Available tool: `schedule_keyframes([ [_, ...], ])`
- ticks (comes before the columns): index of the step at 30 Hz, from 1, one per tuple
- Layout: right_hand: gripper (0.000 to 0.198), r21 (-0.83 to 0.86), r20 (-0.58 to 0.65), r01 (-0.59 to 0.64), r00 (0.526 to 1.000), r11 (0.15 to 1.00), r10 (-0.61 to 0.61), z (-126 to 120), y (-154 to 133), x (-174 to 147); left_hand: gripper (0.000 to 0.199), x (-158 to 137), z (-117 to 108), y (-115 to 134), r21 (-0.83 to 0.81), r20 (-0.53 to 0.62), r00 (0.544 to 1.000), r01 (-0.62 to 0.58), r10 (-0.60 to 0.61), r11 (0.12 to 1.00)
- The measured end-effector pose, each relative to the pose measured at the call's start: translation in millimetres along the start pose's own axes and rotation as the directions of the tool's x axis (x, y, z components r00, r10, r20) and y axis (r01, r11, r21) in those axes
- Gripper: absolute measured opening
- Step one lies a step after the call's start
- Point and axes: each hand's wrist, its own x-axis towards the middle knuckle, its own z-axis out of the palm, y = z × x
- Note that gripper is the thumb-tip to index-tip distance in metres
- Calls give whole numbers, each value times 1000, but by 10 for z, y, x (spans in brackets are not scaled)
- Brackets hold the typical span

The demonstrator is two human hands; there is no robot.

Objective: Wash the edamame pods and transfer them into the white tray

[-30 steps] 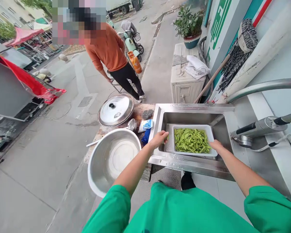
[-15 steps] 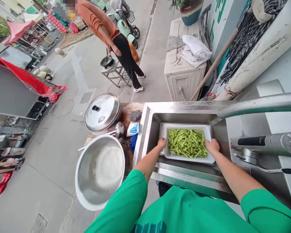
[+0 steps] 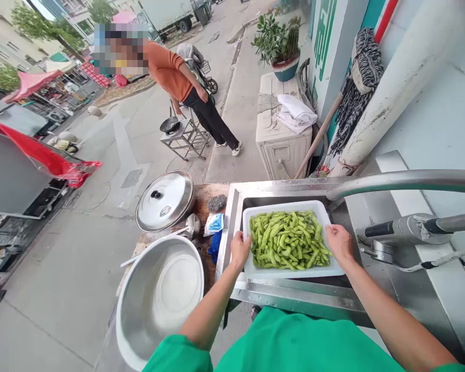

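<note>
A white rectangular tray (image 3: 251, 272) heaped with green edamame pods (image 3: 287, 240) is held between my two hands, raised above the steel sink (image 3: 238, 199). My left hand (image 3: 240, 249) grips its left edge, fingers closed round the rim. On the opposite side my right hand (image 3: 340, 242) is closed on the right edge. The tray looks about level, and its front edge is near the sink's front rim. Both thumbs are near the rim; the fingers underneath are hidden.
Left of the sink stand a large metal pot (image 3: 158, 305) with a little cloudy water, a lidded pan (image 3: 165, 201), a ladle (image 3: 192, 225) and a steel scourer (image 3: 217, 203). The faucet (image 3: 403, 181) reaches in from the right. Beyond, a person (image 3: 182, 77) stands by a wok (image 3: 170, 125).
Both hands have lifted the tray of edamame from the sink's bottom, bringing it up and slightly left. The person beyond has shifted stance, and my view has tilted upward.
</note>
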Motion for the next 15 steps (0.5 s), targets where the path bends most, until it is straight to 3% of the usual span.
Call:
schedule_keyframes([
  [3, 40, 37, -6, 85, 996, 996, -85, -172, -303, -297, 17, -70, -471, 88, -140, -8, 1000, 4, -6, 990],
  [6, 39, 56, 13, 165, 986, 985, -166, -172, -583, -585, 19, -123, -960, 97, -219, 46, 998, 53, -44, 974],
  [11, 40, 82, 135, 209, 966, 974, -219, 215, -865, -1038, 30, -105, -1636, -56, -249, 110, 989, 121, -96, 961],
  [15, 38, 43, 166, 277, 946, 960, -280, 600, -890, -1320, 27, 44, -1935, -257, -168, 87, 993, 92, -78, 982],
])
